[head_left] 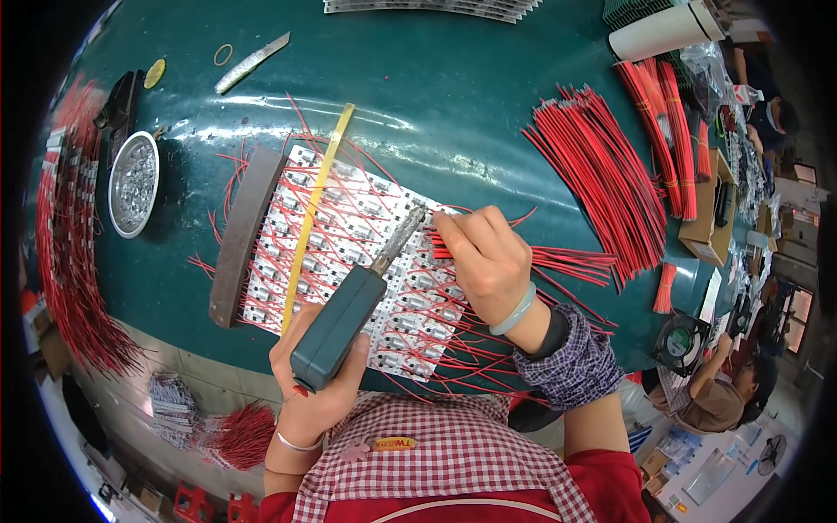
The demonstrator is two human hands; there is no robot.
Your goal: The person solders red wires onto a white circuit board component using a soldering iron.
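Observation:
My left hand grips the dark green handle of a soldering gun. Its metal tip reaches the upper right part of a white circuit board panel. Against that same spot, my right hand is closed, fingers pinched on a bunch of red wires that trails out to the right. Small components and soldered red wires cover the panel in rows. A yellow strip lies across its left side, and a brown bar rests along its left edge. My right fingers hide the exact joint.
A white bowl of metallic bits and a utility knife sit at left. Red wire piles and bundles lie at right, near a cardboard box. Finished-looking wired strips hang over the left edge. Another person sits at far right.

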